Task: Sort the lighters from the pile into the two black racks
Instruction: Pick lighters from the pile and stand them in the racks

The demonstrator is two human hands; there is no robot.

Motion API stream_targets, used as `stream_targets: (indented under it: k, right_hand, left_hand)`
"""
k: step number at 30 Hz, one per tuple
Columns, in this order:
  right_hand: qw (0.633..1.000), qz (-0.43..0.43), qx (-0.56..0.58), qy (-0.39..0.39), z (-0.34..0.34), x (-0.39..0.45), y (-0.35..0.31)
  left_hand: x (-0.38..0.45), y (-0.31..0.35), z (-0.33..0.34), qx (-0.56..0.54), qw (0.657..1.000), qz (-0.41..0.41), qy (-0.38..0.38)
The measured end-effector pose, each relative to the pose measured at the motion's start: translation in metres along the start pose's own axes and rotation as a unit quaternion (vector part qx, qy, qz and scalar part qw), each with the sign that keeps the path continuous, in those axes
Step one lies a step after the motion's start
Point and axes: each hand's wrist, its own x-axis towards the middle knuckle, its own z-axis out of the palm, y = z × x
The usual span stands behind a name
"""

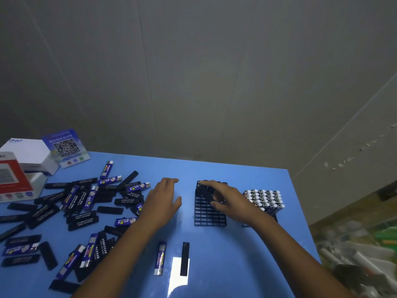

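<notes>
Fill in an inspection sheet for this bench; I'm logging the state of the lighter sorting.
Surface: blue table, a bright glare patch near its front edge.
Job's things: pile of lighters at left, black and blue mixed; middle rack mostly empty, black lighters in its far rows; right rack packed with blue lighters; one blue lighter and one black lighter lie apart near the front.
Clutter: white boxes and QR code sign at the far left corner.
Hands: left hand open beside the pile; right hand holds black lighters over the middle rack.
Cables: nothing seen.
Surroundings: grey wall; blurred items at lower right.
</notes>
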Motion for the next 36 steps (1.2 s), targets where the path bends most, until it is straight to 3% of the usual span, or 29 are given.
stream_targets:
  k: [15,21,28,36]
  right_hand:
    - [0.994,0.04,0.007,0.105,0.007,0.021,0.014]
    - [0.994,0.046,-0.023,0.093,0.005,0.03,0.018]
    - [0.984,0.1,-0.042,0.138,0.01,0.041,0.018]
    - [0.981,0.138,-0.079,0.111,0.019,0.052,0.019]
  left_hand:
    - [0.017,-0.011,0.014,0.009,1.0,-0.005,-0.014]
    - [0.025,-0.014,0.017,0.038,0.999,-0.004,-0.017]
    - [0.03,-0.015,0.027,0.09,0.996,0.007,-0.017]
    - [0.027,-0.013,0.035,0.121,0.992,0.017,-0.027]
